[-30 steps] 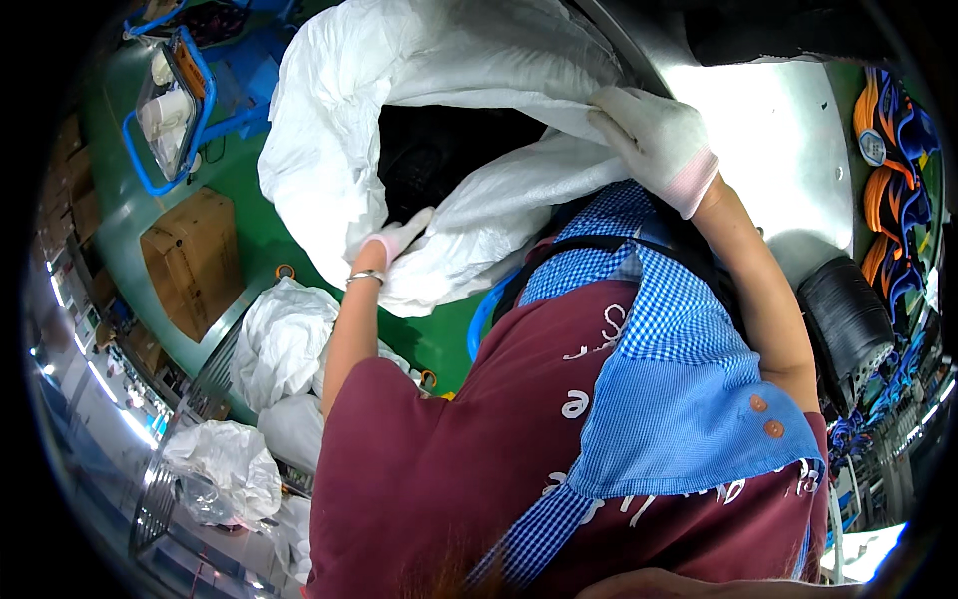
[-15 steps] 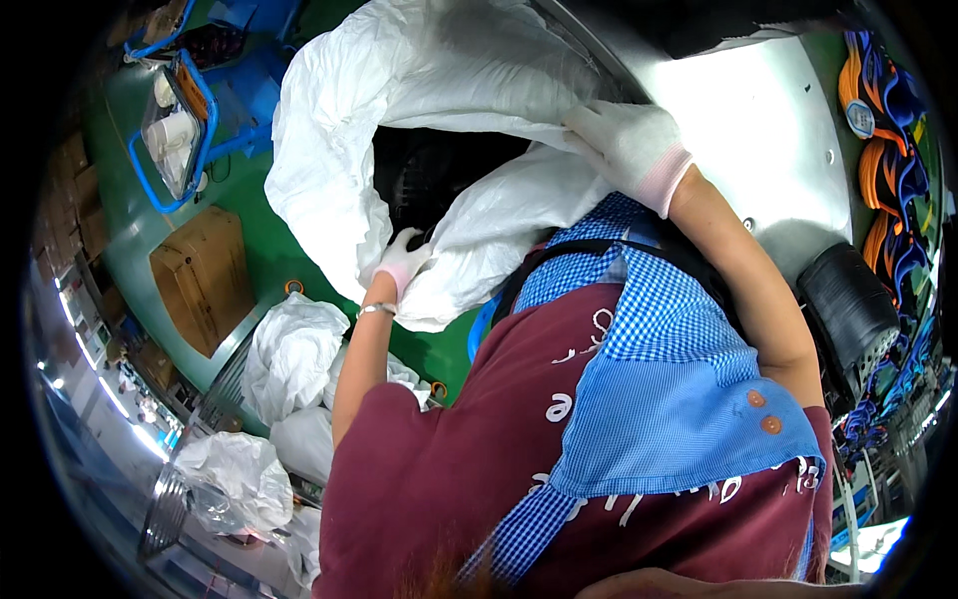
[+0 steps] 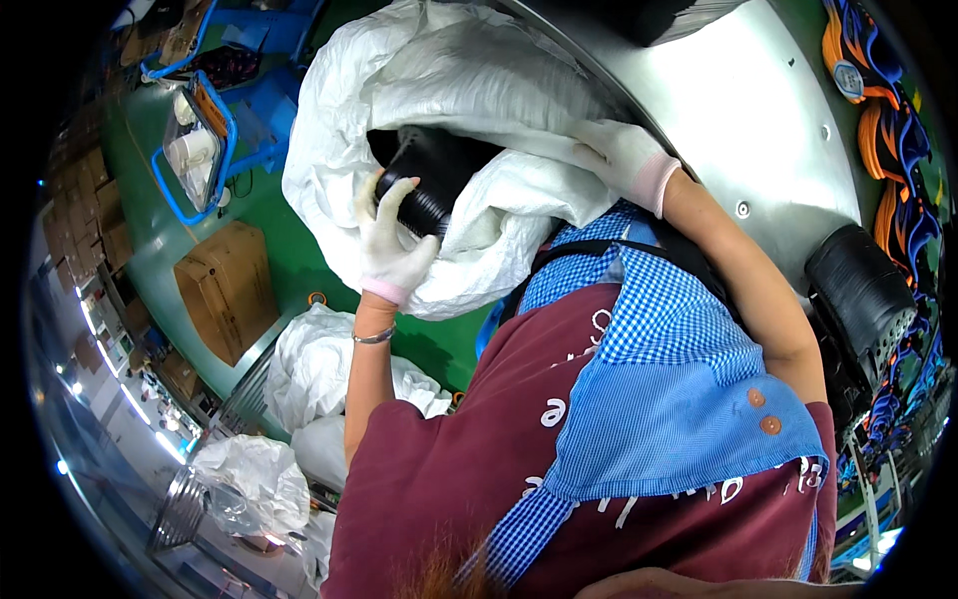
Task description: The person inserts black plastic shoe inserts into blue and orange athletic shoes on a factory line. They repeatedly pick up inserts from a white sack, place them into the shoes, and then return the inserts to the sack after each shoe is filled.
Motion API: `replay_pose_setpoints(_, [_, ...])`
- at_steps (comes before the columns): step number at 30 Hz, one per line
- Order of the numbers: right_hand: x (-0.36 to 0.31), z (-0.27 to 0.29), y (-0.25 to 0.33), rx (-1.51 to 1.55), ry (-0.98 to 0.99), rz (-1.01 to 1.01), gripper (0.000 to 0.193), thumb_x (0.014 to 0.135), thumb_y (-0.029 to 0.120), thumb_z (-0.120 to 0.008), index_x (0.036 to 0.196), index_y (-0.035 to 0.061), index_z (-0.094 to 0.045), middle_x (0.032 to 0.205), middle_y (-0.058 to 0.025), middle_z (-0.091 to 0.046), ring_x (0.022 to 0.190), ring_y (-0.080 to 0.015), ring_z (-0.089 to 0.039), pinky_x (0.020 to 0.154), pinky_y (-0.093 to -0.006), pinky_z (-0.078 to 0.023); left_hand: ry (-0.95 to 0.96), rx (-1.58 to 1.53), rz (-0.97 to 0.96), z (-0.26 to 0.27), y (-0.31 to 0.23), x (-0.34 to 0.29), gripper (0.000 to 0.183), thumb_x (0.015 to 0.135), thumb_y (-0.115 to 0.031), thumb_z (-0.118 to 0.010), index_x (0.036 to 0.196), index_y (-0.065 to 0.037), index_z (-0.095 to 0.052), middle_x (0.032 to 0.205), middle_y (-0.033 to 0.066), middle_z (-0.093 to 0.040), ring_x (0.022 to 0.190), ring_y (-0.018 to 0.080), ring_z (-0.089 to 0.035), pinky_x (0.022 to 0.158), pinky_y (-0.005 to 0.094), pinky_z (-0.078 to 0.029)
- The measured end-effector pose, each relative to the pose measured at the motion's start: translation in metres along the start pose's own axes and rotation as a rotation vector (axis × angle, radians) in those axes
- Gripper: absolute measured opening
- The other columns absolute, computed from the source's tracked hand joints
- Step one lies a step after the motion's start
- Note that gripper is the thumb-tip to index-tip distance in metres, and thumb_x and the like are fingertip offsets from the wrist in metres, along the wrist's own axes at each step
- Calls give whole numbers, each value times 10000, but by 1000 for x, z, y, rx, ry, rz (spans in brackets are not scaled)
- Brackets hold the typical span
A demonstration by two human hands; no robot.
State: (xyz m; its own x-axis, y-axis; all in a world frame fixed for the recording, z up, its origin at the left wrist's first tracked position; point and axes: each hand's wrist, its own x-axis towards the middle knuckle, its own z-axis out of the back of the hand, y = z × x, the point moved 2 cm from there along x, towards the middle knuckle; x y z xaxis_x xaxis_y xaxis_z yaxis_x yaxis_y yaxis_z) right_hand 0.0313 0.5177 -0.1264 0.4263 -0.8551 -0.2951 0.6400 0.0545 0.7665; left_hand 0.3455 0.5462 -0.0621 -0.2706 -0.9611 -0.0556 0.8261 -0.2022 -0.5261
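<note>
Left hand [image 3: 392, 248] spreads fingers against ribbed black stack [image 3: 444, 180], likely stiff, best held endwise; right hand [image 3: 631, 162] pinches white fabric bag's rim [image 3: 519, 185].

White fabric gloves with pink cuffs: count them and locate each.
2: one on the left hand, at the black ridged object inside the white woven sack; one on the right hand, at the sack's edge.

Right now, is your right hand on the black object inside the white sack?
No, the right hand holds the white sack beside its opening, apart from the black ribbed object.
</note>
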Motion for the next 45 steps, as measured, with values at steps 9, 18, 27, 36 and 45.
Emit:
replay_pose_setpoints(9, [-2, 0, -2, -21, 44, -36, 319, 963, 263, -522, 1174, 35, -592, 1005, -226, -637, 944, -398, -616, 835, -433, -496, -79, -232, 104, 28, 13, 4, 654, 581, 18, -649, 1224, -66, -570, 1358, 178, -435, 1286, 328, -436, 1078, 395, -377])
replay_pose_setpoints(18, [-7, 12, 15, 62, -127, 1, 426, 911, 331, -586, 1229, 49, -581, 1093, -216, -627, 991, -393, -612, 860, -437, -504, -221, -321, -173, 78, -41, 25, 670, 654, -67, -784, 1260, -76, -497, 1437, 177, -352, 1316, 310, -414, 1091, 420, -343])
replay_pose_setpoints(27, [25, 40, 60, 1225, 174, 49, 739, 958, 427, -554, 1487, -23, -298, 1437, -154, -429, 1307, -207, -431, 1114, -337, -321, 91, -755, -215, 41, -63, 36, 767, 667, -129, -826, 1335, -79, -452, 1470, 206, -340, 1329, 327, -418, 1104, 432, -342])
replay_pose_setpoints(36, [-28, 50, 38, 1132, -46, 24, 828, 824, 429, -680, 1437, -8, -336, 1327, -163, -479, 1242, -248, -463, 1082, -379, -344, 135, -1466, 717, -19, -72, -28, 774, 927, -428, -611, 1526, -95, -252, 1520, 56, -368, 1371, 218, -378, 1130, 374, -315])
replay_pose_setpoints(45, [-55, 52, 43, 1003, -36, -35, 794, 788, 377, -750, 1383, -6, -391, 1265, -126, -523, 1192, -201, -488, 1048, -340, -374, 78, -1466, 739, 1, -80, -47, 770, 899, -600, -503, 1489, -128, -353, 1514, 64, -386, 1369, 270, -386, 1120, 467, -318])
